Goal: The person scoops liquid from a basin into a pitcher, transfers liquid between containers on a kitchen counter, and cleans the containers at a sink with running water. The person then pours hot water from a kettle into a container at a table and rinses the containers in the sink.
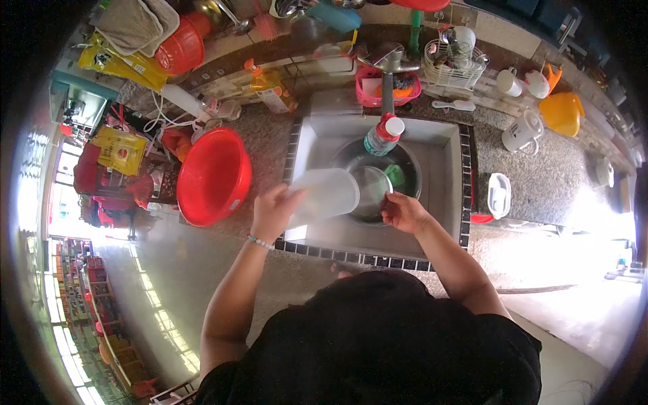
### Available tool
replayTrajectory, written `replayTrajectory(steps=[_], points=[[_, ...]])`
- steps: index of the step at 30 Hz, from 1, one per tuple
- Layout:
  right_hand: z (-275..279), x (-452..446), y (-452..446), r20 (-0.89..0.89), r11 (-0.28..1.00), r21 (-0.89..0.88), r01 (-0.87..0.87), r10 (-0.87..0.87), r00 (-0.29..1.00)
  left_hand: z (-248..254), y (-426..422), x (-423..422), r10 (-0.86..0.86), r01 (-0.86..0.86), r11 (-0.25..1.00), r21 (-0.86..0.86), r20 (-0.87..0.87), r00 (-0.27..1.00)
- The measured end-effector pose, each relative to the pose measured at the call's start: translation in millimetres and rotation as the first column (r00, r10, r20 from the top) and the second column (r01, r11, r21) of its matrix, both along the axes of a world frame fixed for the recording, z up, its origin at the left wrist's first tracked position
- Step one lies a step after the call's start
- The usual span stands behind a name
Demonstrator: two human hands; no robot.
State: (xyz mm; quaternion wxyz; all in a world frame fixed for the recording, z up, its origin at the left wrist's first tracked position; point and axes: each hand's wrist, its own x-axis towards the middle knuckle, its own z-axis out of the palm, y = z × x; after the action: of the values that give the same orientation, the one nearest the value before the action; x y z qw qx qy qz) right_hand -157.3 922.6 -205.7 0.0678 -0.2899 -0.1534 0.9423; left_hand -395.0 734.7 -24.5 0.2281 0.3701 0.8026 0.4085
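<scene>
My left hand [273,212] is wrapped round a translucent white plastic container [327,196], tilted sideways over the sink [310,145]. Between the fingers of my right hand [408,214] is the edge of a round clear lid [370,190], close to the container's end. Below both lies a metal basin [345,156] in the sink, with a green cloth or sponge [395,175] inside it. A bottle with a red and green label and a white cap [383,137] is just under the faucet [387,94]; whether it touches the spout I cannot tell.
A large red basin [214,177] sits left of the sink. Behind stand an orange soap bottle [271,88], a pink basket [386,100] and a wire dish rack [455,74]. On the right are a white brush [453,105], a white jug [523,132] and a white dish [499,196].
</scene>
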Motion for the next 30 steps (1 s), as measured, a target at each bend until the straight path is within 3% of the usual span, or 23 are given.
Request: replayTrajectory(steps=[3, 6, 12, 15, 24, 30], points=[[-1, -16, -9, 0.099, 1.0, 0.024, -0.007, 0.004, 0.995, 9, 7, 1, -0.069, 0.061, 0.997, -0.038, -0.26, 0.963], [11, -26, -14, 0.212, 0.999, 0.027, 0.032, -0.037, 0.977, 16, 11, 4, -0.066, 0.047, 0.997, -0.069, -0.302, 0.951], [4, -37, -14, 0.265, 0.997, 0.068, 0.041, -0.057, 0.963, 20, 16, -6, -0.189, 0.064, 0.956, -0.286, -0.436, 0.88], [-3, -40, -17, 0.314, 0.998, 0.065, -0.001, -0.02, 0.949, 21, 22, -3, -0.168, 0.07, 0.967, -0.244, -0.409, 0.897], [-12, -46, -21, 0.315, 0.995, 0.096, -0.006, -0.024, 0.949, 11, 42, -1, -0.209, 0.028, 0.925, -0.38, -0.444, 0.871], [-17, -46, -12, 0.313, 0.999, 0.038, 0.031, -0.041, 0.949, 12, 47, 10, -0.201, 0.097, 0.952, -0.292, -0.35, 0.915]])
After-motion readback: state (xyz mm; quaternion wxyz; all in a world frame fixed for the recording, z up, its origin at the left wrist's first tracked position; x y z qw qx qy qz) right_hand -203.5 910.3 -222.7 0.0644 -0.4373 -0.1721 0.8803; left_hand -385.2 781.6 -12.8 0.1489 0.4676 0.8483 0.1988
